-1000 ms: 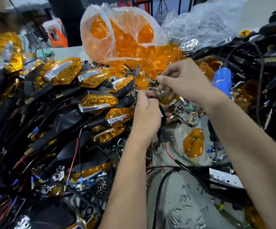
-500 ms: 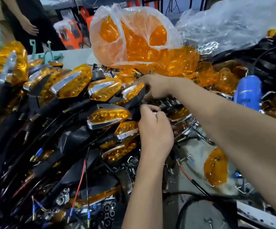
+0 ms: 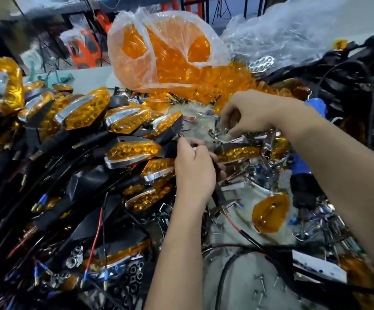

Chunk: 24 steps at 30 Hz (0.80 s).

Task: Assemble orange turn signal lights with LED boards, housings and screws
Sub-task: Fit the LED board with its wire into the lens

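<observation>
My left hand grips the black stalk of a turn signal housing at the middle of the bench; its red wire trails toward me. Just beyond, my right hand reaches down with curled fingers into a heap of small chrome and LED parts; what its fingertips pinch is too small to tell. An orange light with chrome trim lies between the two hands. A loose orange lens sits on the cloth to the right. Screws are scattered near the front edge.
Finished orange signals with black stalks pile up across the left. A clear bag of orange lenses stands behind, with another plastic bag to its right. A blue electric screwdriver lies at right. A white LED board sits front right.
My right hand has moved from the far left of the pile back to the right and down into the small parts. My left hand keeps its grip and has barely shifted.
</observation>
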### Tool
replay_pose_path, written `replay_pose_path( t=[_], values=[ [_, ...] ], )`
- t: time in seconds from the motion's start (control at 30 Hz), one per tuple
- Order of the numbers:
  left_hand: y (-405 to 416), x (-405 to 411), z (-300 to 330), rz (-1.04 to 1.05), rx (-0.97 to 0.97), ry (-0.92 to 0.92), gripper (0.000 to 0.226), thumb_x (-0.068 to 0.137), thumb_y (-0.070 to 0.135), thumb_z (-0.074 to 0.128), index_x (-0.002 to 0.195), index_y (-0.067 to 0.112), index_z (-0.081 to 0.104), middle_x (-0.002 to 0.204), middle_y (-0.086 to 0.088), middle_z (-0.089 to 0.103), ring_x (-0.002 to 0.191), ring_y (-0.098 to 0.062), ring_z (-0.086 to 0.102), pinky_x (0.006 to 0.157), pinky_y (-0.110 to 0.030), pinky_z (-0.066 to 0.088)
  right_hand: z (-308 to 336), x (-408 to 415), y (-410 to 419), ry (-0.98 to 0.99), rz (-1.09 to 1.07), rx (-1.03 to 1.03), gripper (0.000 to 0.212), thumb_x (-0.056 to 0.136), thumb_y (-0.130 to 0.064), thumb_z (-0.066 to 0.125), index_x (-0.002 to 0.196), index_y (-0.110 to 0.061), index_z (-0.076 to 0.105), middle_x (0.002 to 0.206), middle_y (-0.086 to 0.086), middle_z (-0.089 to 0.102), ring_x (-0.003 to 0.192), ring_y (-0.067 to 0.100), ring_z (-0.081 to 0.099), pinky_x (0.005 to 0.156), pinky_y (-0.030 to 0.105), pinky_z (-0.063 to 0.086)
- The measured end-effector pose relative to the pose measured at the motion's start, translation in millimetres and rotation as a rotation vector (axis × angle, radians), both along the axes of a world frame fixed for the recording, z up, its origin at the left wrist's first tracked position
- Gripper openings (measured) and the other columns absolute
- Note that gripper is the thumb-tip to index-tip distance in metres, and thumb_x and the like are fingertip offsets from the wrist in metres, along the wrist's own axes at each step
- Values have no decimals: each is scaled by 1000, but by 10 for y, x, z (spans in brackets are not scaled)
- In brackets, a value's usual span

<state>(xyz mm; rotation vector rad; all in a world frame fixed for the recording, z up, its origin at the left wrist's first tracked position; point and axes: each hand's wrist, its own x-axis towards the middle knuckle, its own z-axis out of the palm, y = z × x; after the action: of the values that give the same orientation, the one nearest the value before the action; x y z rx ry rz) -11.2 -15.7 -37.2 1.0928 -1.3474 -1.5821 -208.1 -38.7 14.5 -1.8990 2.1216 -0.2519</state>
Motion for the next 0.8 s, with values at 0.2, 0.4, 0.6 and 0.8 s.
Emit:
replay_pose_path(
  t=[0.2,0.4,0.6,0.8],
  values=[
    [-17,-4,-7,-11,-10,59,18,102,8,34,98,17,49,76,-9,62,53,-16,62,50,-32,50,24,-159,251,-132,-69,-241,14,79,-36,89,85,-26,80,90,-14,75,88,7,67,80,27,49],
    [-3,-16,3,-76,46,174,21,99,5,34,99,19,49,61,4,63,52,-17,60,49,-30,47,1,-158,469,-247,-172,-326,16,75,-21,92,77,-26,77,70,-9,76,70,1,73,72,22,55],
    [28,-30,53,-94,72,251,23,98,-2,33,100,15,50,66,-4,60,52,-19,57,48,-31,47,93,-157,631,-127,-293,-425,17,76,-28,91,86,-29,78,70,-14,73,74,1,70,81,31,58],
    [76,-45,91,-219,64,345,25,97,-3,32,102,13,50,68,-4,60,58,-20,58,52,-32,50,181,-215,859,-564,-439,-883,22,102,-12,60,117,-23,73,90,1,63,69,1,56,68,19,55]
  ],
)
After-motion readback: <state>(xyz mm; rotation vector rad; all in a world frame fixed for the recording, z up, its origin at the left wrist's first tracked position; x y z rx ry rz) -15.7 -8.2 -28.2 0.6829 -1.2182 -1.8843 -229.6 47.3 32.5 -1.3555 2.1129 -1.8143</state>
